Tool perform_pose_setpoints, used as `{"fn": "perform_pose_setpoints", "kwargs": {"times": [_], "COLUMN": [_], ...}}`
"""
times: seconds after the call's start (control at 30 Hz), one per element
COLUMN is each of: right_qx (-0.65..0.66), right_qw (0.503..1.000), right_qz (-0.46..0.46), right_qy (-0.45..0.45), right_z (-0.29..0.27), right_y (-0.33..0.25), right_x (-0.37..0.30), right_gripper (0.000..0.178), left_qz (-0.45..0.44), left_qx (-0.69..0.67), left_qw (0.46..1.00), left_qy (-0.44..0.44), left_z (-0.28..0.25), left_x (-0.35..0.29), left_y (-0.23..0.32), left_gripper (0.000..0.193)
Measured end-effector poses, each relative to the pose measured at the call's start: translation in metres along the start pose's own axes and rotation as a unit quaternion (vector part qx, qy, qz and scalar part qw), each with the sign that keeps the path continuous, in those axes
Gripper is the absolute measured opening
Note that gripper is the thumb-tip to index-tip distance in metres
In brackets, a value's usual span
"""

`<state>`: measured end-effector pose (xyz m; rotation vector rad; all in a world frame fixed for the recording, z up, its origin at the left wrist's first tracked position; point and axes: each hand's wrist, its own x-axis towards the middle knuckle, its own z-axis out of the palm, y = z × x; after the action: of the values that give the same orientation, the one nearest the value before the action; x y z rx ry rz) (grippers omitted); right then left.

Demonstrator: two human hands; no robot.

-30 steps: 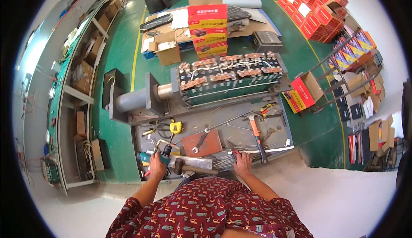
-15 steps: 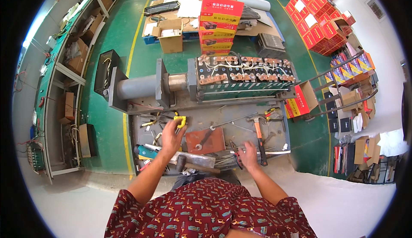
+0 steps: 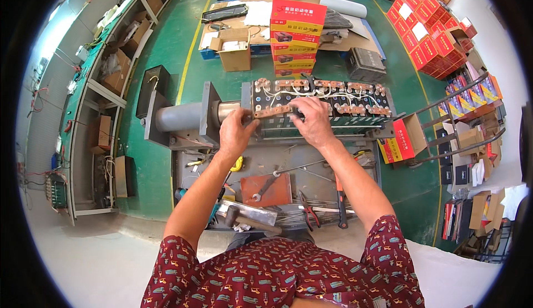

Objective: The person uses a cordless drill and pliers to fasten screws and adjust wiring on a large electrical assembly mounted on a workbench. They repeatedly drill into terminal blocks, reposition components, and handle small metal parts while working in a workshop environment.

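Note:
A green-cased battery pack [image 3: 319,126] lies in a heavy steel press frame, its top lined with copper connector bars and white wires. At its near left corner, my left hand [image 3: 236,132] has thumb and fingers curled around the left end of a copper bar [image 3: 272,111]. At that bar's other end, my right hand [image 3: 313,120] bends its fingers down, thumb below. Whether the bar is loose from the pack cannot be seen. On the bench below my left forearm lies a small yellow tool [image 3: 237,164], partly hidden.
On the grey workbench are an open-end wrench [image 3: 266,186] over a reddish plate [image 3: 283,188], a mallet [image 3: 233,217], red-handled pliers [image 3: 308,211] and thin rods. A steel cylinder [image 3: 186,118] stands left of the pack. Red boxes [image 3: 291,36] are stacked behind it.
Both hands have moved forward from the bench tools to the battery pack's near left corner. My left hand has let go of the yellow tool. The view has shifted slightly.

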<state>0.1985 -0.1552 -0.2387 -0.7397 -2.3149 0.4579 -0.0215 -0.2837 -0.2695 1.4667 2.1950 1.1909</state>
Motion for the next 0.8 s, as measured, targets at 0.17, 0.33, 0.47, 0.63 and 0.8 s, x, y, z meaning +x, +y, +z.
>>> {"fn": "perform_pose_setpoints", "kwargs": {"times": [0.17,0.33,0.47,0.63,0.8], "right_qx": [-0.023,0.0,0.014,0.035,0.049], "right_qw": [0.998,0.998,0.998,0.997,0.996], "right_qz": [-0.035,-0.027,-0.035,-0.023,-0.009], "right_qy": [-0.049,-0.063,-0.048,-0.065,-0.073], "right_z": [0.011,0.012,0.01,0.012,0.011], "right_y": [0.008,0.012,0.019,0.025,0.025], "right_x": [0.008,0.009,0.013,0.013,0.015], "right_gripper": [0.027,0.019,0.017,0.013,0.012], "left_qz": [-0.036,-0.048,-0.049,-0.039,-0.037], "left_qx": [-0.069,-0.106,-0.083,-0.081,-0.092], "left_qw": [0.997,0.993,0.995,0.996,0.995], "left_qy": [0.006,0.018,0.021,0.023,0.031], "left_z": [0.009,0.017,0.016,0.016,0.016], "left_x": [-0.004,-0.003,-0.002,0.002,0.002], "left_y": [-0.001,0.0,0.007,0.008,0.009], "left_gripper": [0.022,0.019,0.018,0.017,0.016]}}
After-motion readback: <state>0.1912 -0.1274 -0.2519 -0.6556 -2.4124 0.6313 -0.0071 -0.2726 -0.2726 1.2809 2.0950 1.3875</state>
